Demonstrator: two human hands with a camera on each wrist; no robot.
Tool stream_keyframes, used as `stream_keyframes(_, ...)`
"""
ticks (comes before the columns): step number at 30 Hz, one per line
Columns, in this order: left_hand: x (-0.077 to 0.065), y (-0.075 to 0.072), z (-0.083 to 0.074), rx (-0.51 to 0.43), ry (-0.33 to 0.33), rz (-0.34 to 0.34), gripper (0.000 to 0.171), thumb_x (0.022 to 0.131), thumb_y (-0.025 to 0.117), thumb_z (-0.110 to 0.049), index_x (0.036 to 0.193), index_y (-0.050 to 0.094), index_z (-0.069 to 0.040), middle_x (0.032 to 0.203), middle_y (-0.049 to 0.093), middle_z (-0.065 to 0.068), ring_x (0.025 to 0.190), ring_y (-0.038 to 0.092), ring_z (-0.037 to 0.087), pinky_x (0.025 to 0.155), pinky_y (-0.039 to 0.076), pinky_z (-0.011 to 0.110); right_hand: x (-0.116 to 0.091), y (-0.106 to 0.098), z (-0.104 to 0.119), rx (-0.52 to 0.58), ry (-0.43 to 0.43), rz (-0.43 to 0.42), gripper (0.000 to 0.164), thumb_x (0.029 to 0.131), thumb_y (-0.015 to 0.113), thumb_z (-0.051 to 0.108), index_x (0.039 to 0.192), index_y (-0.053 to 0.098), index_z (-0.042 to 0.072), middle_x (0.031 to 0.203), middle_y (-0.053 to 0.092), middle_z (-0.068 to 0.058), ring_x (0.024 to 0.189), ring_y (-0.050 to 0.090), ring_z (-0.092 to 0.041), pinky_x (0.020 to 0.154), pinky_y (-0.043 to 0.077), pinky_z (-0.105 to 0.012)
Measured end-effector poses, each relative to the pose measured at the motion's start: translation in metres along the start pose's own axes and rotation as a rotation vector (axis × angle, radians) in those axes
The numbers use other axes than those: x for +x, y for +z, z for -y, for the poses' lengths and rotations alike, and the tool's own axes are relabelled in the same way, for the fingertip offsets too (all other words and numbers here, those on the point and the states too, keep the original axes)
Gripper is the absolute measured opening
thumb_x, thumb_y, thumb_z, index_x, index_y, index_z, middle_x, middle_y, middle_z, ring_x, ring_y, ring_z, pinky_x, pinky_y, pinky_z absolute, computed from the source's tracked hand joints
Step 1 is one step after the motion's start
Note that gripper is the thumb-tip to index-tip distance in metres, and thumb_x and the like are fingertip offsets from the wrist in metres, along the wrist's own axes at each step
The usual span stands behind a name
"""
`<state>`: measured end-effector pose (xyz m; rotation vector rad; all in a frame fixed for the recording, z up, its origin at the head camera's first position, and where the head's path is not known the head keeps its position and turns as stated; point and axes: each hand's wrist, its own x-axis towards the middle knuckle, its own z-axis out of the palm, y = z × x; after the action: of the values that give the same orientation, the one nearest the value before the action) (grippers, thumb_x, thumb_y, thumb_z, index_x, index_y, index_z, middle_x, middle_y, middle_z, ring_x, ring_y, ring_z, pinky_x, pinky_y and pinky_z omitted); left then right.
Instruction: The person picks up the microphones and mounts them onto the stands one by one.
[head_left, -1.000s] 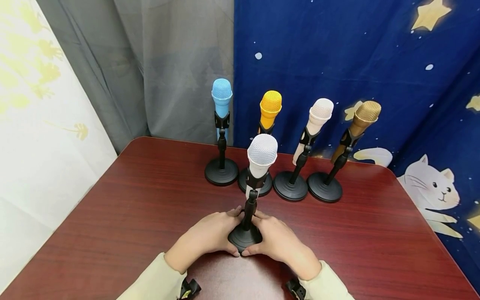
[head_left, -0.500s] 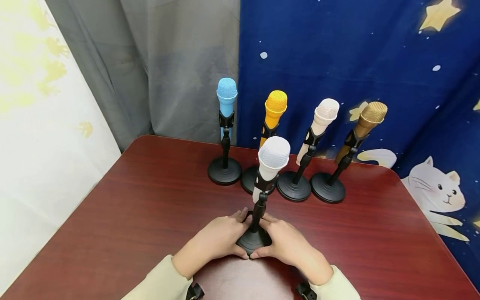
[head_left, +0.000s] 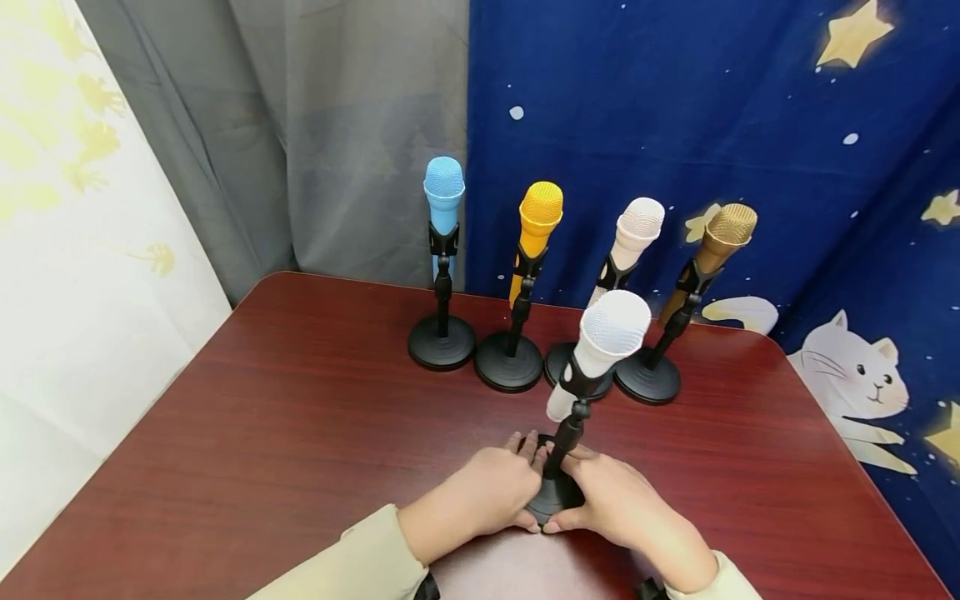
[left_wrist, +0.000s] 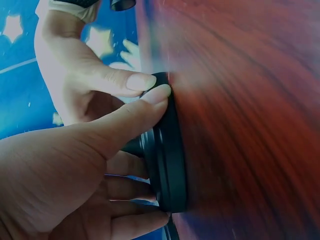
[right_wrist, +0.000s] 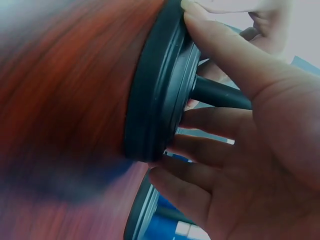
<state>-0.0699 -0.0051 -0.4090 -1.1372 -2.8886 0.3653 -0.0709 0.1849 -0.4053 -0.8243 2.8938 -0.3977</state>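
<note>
A white microphone (head_left: 615, 325), tilted to the right, sits in a black desk stand (head_left: 557, 497) near the middle of the table. My left hand (head_left: 487, 493) grips the stand's round base from the left, and my right hand (head_left: 624, 503) grips it from the right. Both thumbs lie at the base's near edge, almost meeting; the other fingers reach round toward the far side. In the left wrist view the thumbtips overlap on the rim of the black base (left_wrist: 172, 160). The right wrist view shows fingers curled along the base (right_wrist: 155, 100) beside its upright pole.
Behind stands a row of microphones on black stands: blue (head_left: 444, 182), yellow (head_left: 541, 207), pale pinkish-white (head_left: 640, 222) and gold (head_left: 731, 227). The white microphone partly covers the pale one's stand. Grey and blue curtains (head_left: 600, 100) hang beyond the reddish-brown table (head_left: 300, 417).
Both hands have moved right and slightly nearer with the white microphone's stand between them. The yellow microphone's stand now shows fully; the pale one's is partly covered instead.
</note>
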Motion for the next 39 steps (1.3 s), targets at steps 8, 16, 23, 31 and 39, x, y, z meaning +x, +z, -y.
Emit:
stream_keyframes(8, 0.027, -0.008, -0.030, 0.062, 0.039, 0.001, 0.085, 0.080, 0.068, -0.070, 0.142, 0.059, -0.012, 0.147, 0.058, 0.007, 0.132, 0.059, 0.017, 0.086, 0.060, 0.026, -0.026, -0.004, -0.024, 0.011, 0.048, 0.014, 0.080, 0.071, 0.084, 0.057, 0.134, 0.065, 0.012, 0.133, 0.067, -0.006, 0.115, 0.069, -0.022, 0.090, 0.057, -0.045)
stream_keyframes(16, 0.064, -0.014, -0.063, 0.061, 0.056, 0.004, 0.080, 0.081, 0.067, -0.069, 0.142, 0.059, -0.018, 0.148, 0.057, -0.001, 0.135, 0.055, 0.011, 0.094, 0.057, 0.025, -0.052, -0.011, -0.056, -0.056, 0.093, 0.022, 0.077, 0.072, 0.082, 0.058, 0.131, 0.065, 0.010, 0.127, 0.070, -0.005, 0.110, 0.070, -0.022, 0.090, 0.057, -0.044)
stream_keyframes(23, 0.089, -0.018, -0.088, -0.020, 0.043, -0.052, 0.066, 0.086, 0.069, -0.059, 0.139, 0.062, -0.020, 0.146, 0.058, -0.001, 0.135, 0.055, 0.011, 0.096, 0.055, 0.023, -0.071, -0.014, -0.081, -0.109, 0.158, -0.002, 0.076, 0.073, 0.082, 0.052, 0.132, 0.064, 0.007, 0.131, 0.067, -0.010, 0.111, 0.070, -0.025, 0.090, 0.057, -0.046)
stream_keyframes(31, 0.120, -0.023, -0.116, -0.051, -0.004, -0.057, 0.050, 0.094, 0.062, -0.052, 0.137, 0.063, -0.027, 0.146, 0.057, -0.006, 0.137, 0.052, 0.009, 0.090, 0.057, 0.023, -0.091, -0.017, -0.107, -0.144, 0.221, -0.033, 0.067, 0.080, 0.082, 0.036, 0.128, 0.063, -0.006, 0.133, 0.064, -0.025, 0.116, 0.067, -0.035, 0.091, 0.055, -0.051)
stream_keyframes(39, 0.153, -0.029, -0.137, 0.011, -0.018, 0.063, 0.046, 0.105, 0.048, -0.042, 0.148, 0.050, -0.027, 0.154, 0.046, -0.008, 0.144, 0.041, 0.006, 0.107, 0.046, 0.021, -0.100, -0.017, -0.131, -0.150, 0.211, -0.122, 0.064, 0.079, 0.083, 0.037, 0.124, 0.064, -0.005, 0.128, 0.066, -0.024, 0.109, 0.070, -0.035, 0.089, 0.056, -0.051)
